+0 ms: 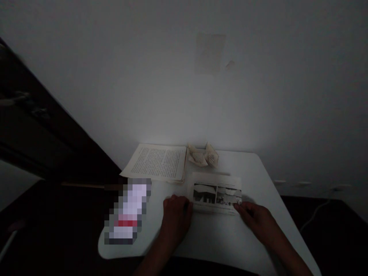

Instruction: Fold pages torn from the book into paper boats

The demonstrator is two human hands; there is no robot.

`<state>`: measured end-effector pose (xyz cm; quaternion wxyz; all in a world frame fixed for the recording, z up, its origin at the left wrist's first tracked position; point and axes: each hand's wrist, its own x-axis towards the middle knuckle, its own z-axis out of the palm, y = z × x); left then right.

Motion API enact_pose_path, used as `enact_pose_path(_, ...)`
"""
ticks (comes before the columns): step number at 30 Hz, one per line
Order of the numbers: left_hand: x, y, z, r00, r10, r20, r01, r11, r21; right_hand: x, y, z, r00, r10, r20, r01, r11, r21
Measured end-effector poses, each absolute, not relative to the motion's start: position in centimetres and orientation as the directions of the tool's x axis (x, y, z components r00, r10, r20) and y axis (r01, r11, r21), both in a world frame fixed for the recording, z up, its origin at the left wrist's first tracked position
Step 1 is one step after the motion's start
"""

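A printed paper sheet (pixel 217 210) with two black-and-white pictures lies on the white table, looking raised along its far edge. At its left edge is my left hand (pixel 176 214), fingers curled and closed on the margin; the fingertips are partly in shadow. My right hand (pixel 257 219) pinches the lower right corner between thumb and forefinger. Just beyond the sheet stands a folded paper shape (pixel 198 158) with pointed flaps, made from printed paper.
A stack of printed pages (pixel 161 163) lies at the table's (pixel 230 245) back left, against the wall (pixel 161 84). A blurred-out, phone-like object (pixel 129 211) with a bright face rests at the left edge. Wall sockets (pixel 303 184) and a cable (pixel 314 212) are at right. The light is dim.
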<state>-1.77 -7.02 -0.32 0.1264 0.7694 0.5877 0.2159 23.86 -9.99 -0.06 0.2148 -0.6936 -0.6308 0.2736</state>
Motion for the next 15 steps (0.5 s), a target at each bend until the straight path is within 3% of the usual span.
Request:
enact_pose_path(7, -0.6, -7.8, -0.8, 0.104, 0.945, 0.310, 0.913, -0.215, 0.348, 22.9, -9.2, 0.3, 0.147, 0.974, -0.175, 0.820, -0.219, -0.529)
enact_pose_path(15, -0.6, -7.9, -0.9, 0.114, 0.943, 0.312, 0.917, -0.220, 0.331, 22.6, -8.8, 0.3, 0.158, 0.966, -0.203, 0.860, -0.236, -0.452)
